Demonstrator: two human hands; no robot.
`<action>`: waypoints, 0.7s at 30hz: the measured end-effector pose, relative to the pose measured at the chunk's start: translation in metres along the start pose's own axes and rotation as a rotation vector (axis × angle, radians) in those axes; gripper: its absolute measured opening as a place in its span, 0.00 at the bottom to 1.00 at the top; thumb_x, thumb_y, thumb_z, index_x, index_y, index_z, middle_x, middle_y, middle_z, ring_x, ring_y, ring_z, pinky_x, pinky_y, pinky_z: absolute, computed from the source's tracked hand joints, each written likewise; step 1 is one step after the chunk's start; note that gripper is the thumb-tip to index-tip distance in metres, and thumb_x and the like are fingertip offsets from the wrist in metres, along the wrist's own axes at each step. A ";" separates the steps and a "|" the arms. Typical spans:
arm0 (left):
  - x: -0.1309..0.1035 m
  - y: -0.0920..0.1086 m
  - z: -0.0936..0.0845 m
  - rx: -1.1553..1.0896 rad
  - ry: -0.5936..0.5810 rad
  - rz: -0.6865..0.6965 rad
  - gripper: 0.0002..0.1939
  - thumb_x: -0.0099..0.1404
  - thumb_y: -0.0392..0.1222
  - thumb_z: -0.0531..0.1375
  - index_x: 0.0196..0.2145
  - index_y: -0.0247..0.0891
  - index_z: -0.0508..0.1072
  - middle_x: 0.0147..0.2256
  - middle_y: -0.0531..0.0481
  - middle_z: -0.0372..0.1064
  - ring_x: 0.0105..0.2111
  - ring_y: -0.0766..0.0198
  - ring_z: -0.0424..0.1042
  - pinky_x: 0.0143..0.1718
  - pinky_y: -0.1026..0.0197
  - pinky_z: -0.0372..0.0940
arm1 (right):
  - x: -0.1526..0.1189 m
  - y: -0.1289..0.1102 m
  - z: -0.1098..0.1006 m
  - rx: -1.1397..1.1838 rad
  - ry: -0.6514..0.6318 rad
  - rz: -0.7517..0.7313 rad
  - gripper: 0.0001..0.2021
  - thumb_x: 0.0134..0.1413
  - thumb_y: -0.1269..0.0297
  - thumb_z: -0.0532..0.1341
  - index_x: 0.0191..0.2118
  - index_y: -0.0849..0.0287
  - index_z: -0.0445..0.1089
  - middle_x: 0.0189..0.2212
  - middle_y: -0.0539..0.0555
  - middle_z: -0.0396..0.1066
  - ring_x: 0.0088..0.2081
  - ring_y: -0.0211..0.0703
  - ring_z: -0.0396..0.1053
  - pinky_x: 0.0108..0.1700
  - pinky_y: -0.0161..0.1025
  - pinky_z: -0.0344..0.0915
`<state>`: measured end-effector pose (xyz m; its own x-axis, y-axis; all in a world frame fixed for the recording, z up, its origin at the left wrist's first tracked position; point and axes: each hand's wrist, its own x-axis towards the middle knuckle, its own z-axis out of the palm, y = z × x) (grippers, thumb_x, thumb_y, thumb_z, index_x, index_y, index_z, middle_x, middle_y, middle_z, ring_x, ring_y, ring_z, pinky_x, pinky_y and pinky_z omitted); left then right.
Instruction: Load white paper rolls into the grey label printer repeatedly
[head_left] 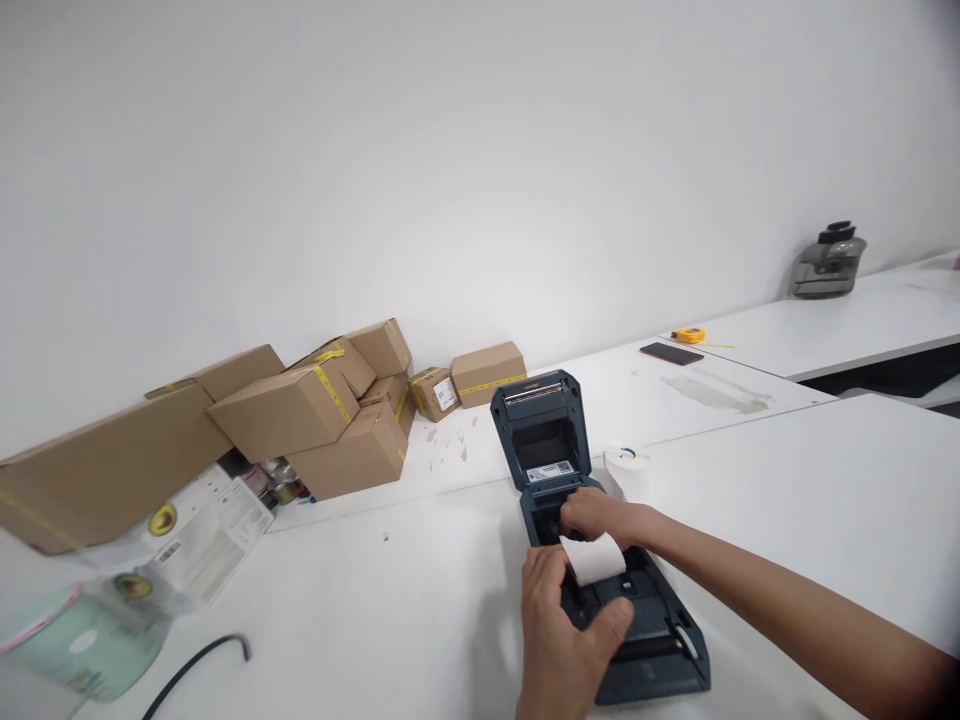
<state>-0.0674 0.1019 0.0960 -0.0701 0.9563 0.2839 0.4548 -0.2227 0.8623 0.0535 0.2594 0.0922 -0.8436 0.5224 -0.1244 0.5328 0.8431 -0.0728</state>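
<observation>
A dark label printer (652, 665) stands on the white table with its lid (541, 425) tilted up and open. A curled strip of white label paper (598, 560) sticks up over the printer's body. My left hand (559, 625) is at the printer's near left side, thumb and fingers apart around the front of the paper, its fingertips close to the paper's left edge. My right hand (592, 512) reaches inside the printer behind the paper, fingers curled; what they hold, if anything, is hidden.
Cardboard boxes (352, 455) are piled at the left against the wall. A mint container (94, 645) and black cable (195, 660) lie front left. Behind the printer is a label roll (624, 460). Farther right are a phone (671, 353), yellow tape measure (688, 336) and grey container (827, 268).
</observation>
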 end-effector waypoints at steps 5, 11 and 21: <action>-0.013 -0.014 0.019 0.002 0.007 0.137 0.06 0.59 0.34 0.63 0.34 0.43 0.78 0.37 0.47 0.77 0.42 0.54 0.75 0.51 0.51 0.68 | -0.006 -0.003 -0.010 0.086 -0.016 -0.002 0.12 0.37 0.60 0.70 0.32 0.57 0.81 0.29 0.55 0.81 0.33 0.50 0.76 0.28 0.36 0.51; -0.032 -0.041 0.041 0.040 0.224 0.527 0.04 0.65 0.40 0.61 0.34 0.44 0.76 0.29 0.54 0.79 0.33 0.60 0.79 0.49 0.49 0.70 | -0.008 0.000 -0.014 0.202 -0.053 0.023 0.17 0.36 0.55 0.73 0.35 0.57 0.82 0.32 0.53 0.82 0.36 0.49 0.77 0.29 0.36 0.55; -0.054 -0.058 0.059 0.149 0.372 0.656 0.13 0.71 0.45 0.52 0.32 0.43 0.73 0.26 0.54 0.78 0.34 0.61 0.79 0.48 0.52 0.70 | -0.012 0.007 -0.010 0.336 -0.049 -0.006 0.20 0.37 0.58 0.73 0.41 0.55 0.81 0.38 0.53 0.82 0.40 0.50 0.77 0.36 0.35 0.61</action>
<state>-0.0375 0.0745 0.0056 -0.0265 0.5044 0.8631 0.6192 -0.6695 0.4103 0.0669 0.2605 0.1033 -0.8472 0.5036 -0.1694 0.5265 0.7528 -0.3951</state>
